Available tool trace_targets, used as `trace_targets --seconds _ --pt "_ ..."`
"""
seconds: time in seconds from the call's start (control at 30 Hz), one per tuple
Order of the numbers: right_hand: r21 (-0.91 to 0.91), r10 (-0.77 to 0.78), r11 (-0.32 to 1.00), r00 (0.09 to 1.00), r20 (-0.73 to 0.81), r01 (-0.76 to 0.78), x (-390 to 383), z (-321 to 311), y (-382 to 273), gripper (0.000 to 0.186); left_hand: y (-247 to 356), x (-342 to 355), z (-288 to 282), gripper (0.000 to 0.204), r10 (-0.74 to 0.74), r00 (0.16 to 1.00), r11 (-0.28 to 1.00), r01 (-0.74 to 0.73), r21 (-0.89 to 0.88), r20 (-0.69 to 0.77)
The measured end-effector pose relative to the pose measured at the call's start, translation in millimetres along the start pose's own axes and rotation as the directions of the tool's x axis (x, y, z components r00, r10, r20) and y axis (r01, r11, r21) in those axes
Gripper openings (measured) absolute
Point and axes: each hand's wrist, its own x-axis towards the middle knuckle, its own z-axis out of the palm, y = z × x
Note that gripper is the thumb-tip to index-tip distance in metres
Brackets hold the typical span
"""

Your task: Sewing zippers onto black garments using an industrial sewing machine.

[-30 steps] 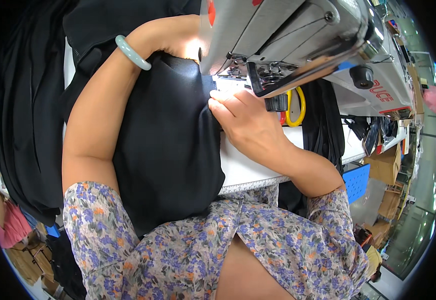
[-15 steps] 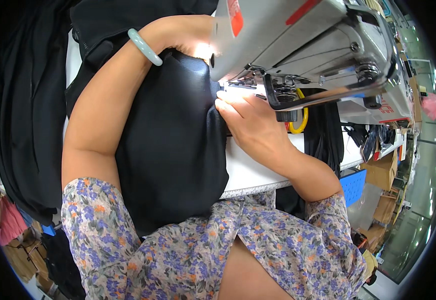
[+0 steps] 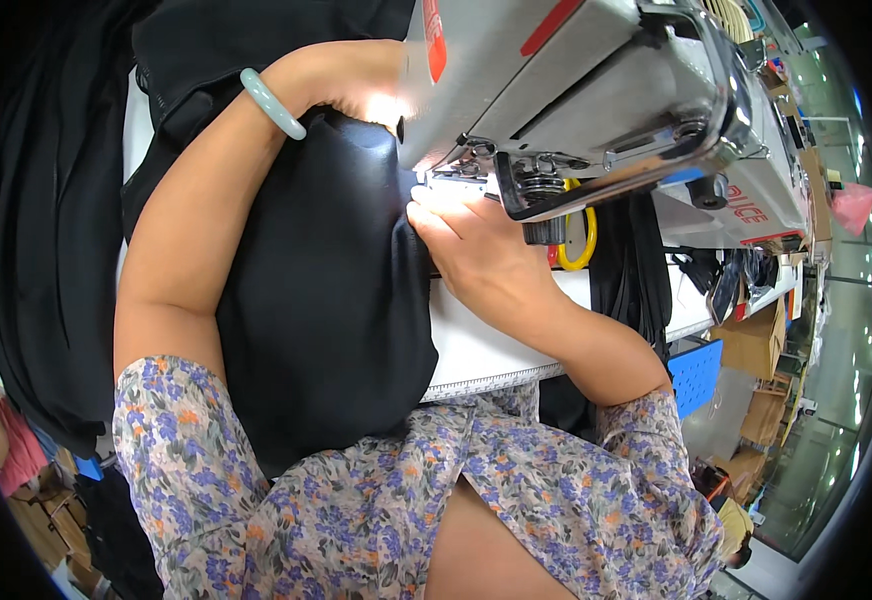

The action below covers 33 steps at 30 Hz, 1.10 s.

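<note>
A piece of black fabric (image 3: 321,290) lies under the sewing machine (image 3: 556,90) and drapes over the table edge onto my lap. My left hand (image 3: 368,85) reaches over its far part; its fingers are hidden behind the machine head. A pale green bangle (image 3: 272,104) is on that wrist. Close to the lit needle area, my right hand (image 3: 486,243) has its fingers closed at the fabric's right edge, thumb and forefinger pressed together. The needle itself is covered from sight.
Yellow-handled scissors (image 3: 588,240) lie right of my hand, near black strips (image 3: 636,265). A pile of black cloth (image 3: 46,230) hangs at the left. The white table (image 3: 486,335) has a measuring tape along its front edge. Cardboard boxes (image 3: 753,340) stand at the right.
The whole view has shifted slightly, so machine and hands appear a little further left. Both hands keep their places on the black fabric.
</note>
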Motion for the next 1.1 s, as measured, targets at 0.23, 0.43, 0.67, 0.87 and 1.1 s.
trace_targets --seconds 0.23,0.43,0.67,0.87,1.1 --pt "-0.018 -0.052 0.998 0.992 0.115 0.054 -2 -7 -1 0.039 -12 13 11 0.018 -0.015 0.993 0.928 -0.03 0.372 0.119" --pt "0.003 -0.013 1.0 0.994 0.111 0.012 -2 -4 1 0.041 4 1 1 0.017 -0.006 1.0 0.981 0.003 0.193 0.015" --pt "0.11 0.027 0.993 0.994 0.104 -0.038 5 -4 4 0.037 23 -7 6 0.02 -0.29 0.949 0.957 0.287 -0.046 -0.125" --pt "0.083 0.073 0.993 0.985 0.153 -0.086 7 -7 4 0.034 28 -21 12 0.029 -0.259 0.947 0.951 0.284 0.121 -0.191" --pt "-0.004 0.075 0.997 0.975 0.207 -0.076 20 -14 3 0.028 50 -37 32 0.028 -0.339 0.838 0.858 0.462 0.226 -0.427"
